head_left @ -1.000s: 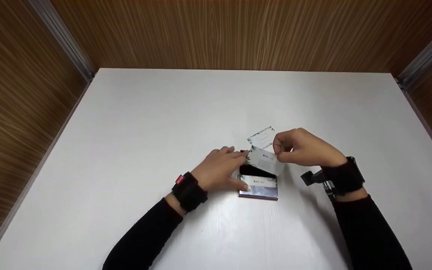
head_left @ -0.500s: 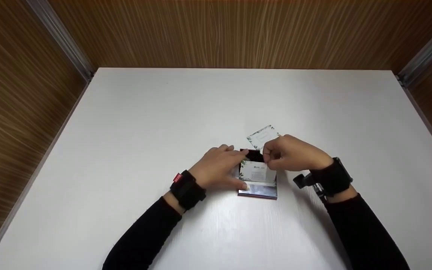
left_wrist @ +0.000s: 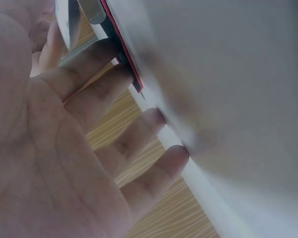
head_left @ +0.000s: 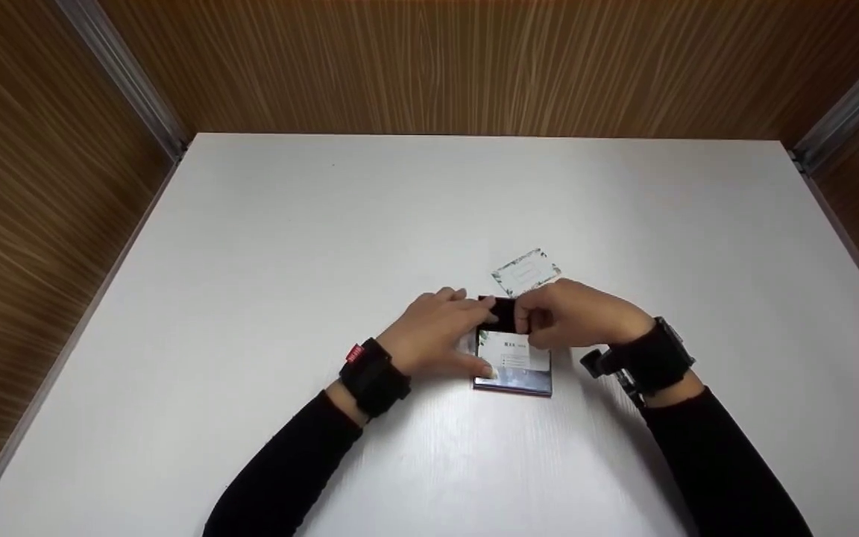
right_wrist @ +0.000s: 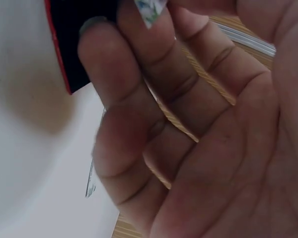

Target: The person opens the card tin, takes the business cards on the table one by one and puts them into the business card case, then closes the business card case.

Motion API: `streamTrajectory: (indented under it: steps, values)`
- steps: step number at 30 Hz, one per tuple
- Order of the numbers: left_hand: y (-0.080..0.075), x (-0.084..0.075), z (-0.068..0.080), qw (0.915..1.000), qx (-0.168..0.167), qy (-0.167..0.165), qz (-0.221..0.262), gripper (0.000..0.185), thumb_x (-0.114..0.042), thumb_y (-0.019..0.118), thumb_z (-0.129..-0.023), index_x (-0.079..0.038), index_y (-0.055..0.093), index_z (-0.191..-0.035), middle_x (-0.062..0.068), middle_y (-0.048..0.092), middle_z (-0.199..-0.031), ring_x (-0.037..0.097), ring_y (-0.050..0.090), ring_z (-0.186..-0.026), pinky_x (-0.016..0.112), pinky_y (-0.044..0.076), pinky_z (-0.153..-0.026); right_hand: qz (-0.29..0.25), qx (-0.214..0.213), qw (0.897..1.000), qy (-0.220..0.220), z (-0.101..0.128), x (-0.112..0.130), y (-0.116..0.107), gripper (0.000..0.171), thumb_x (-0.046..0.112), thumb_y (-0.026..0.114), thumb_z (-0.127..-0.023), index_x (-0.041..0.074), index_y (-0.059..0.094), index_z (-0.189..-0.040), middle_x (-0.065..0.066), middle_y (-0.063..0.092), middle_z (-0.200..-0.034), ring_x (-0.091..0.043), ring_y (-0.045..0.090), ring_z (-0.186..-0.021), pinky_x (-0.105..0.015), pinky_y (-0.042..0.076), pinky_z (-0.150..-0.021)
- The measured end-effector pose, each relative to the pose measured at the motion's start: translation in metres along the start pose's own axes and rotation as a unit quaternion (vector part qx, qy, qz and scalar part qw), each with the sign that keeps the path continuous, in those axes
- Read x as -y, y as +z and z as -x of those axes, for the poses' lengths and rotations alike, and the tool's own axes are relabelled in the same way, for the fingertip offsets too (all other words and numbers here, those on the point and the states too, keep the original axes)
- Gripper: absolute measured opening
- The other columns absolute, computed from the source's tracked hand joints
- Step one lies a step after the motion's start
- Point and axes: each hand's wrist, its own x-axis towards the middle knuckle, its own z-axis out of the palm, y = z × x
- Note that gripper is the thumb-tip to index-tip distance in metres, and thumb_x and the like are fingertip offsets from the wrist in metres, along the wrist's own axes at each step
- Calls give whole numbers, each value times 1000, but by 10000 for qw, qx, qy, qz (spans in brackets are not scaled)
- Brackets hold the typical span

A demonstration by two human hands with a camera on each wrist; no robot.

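Note:
A slim card case (head_left: 513,383) with a shiny metal body and a black, red-edged lid lies open on the white table (head_left: 265,246). My left hand (head_left: 485,337) grips the case's left side, thumb at its near corner and fingers on the lid (left_wrist: 120,55). My right hand (head_left: 528,325) pinches a white business card (head_left: 517,353) with a leafy border by its far edge. The card lies flat in the case's body. In the right wrist view only a corner of this card (right_wrist: 150,9) shows above my fingers, beside the black lid (right_wrist: 69,44).
A second business card (head_left: 525,270) lies loose on the table just beyond the case. Wood-panelled walls (head_left: 437,67) close in the table at the back and on both sides. Black wrist straps (head_left: 374,379) sit on both forearms.
My right hand has brought the card down from above the case and to the left, laying it into the open case. The left hand and the loose card have stayed put.

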Motion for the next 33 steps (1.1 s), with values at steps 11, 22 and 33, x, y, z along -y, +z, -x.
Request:
streamTrajectory:
  steps: [11,22,33]
  values:
    - [0,0,1,9999,-4,87,-98,80,-63,72,-80,-23,52,-147,-3,46,-154,29,38,-141,47,36,-111,402,148,9990,-126,-5,5,10,19,2,73,-72,19,68,-78,10,60,-67,-6,54,-60,-26,47,-57]
    - [2,1,3,9999,30,4,-152,83,-66,72,-79,-23,51,-147,-4,44,-155,28,37,-142,47,36,-111,550,119,9983,153,-8,7,16,20,9,80,-72,21,67,-82,9,59,-65,-8,54,-59,-28,47,-57]
    - [3,2,3,9999,53,-13,-101,81,-66,70,-80,-24,52,-146,-4,41,-157,28,35,-144,48,33,-112,1902,-1837,9644,-86,-12,-15,11,30,18,70,-92,13,72,-121,-10,68,-123,-32,63,-108,-50,52,-89]
